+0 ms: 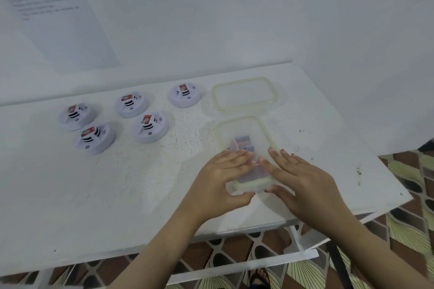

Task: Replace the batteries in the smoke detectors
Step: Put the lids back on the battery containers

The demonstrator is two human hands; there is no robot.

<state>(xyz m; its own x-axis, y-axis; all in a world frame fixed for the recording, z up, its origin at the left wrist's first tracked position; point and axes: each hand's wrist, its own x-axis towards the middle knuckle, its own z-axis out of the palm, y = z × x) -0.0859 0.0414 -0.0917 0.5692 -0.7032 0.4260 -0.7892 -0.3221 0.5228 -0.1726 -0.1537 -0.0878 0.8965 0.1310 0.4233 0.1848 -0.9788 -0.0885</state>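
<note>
Clear plastic, rimmed in pale yellow-green, is sitting under your palms: a lidded container (246,138) lying right of the frame's centre on the white table (117,195), with a few batteries (244,145) showing blurred through the lid. You are pressing both hands flat on its near end. Your left hand (218,180) is lying over the near left corner, fingers stretched forward across the lid and thumb hooking around the near rim. Your right hand (298,183) is covering the near right corner in the same way, fingers spread and pointing toward the upper left, thumb at the near edge. Neither hand is closing around anything; both are lying wide and flat, touching the container.

Just beyond it, toward the upper right of the table, a second container piece (244,94) with the same yellowish rim is lying alone; whether it is a lid or a tray is hard to tell.

Five white smoke detectors (150,128) are resting left of centre, well apart from your hands, three in a far row and two nearer. Each one is carrying a red and white battery propped up in its top, tilting.

At the upper left a printed sheet (47,7) is hanging on the white wall, its text too blurred to read. Patterned floor tiles (411,206) are showing at the lower right.
</note>
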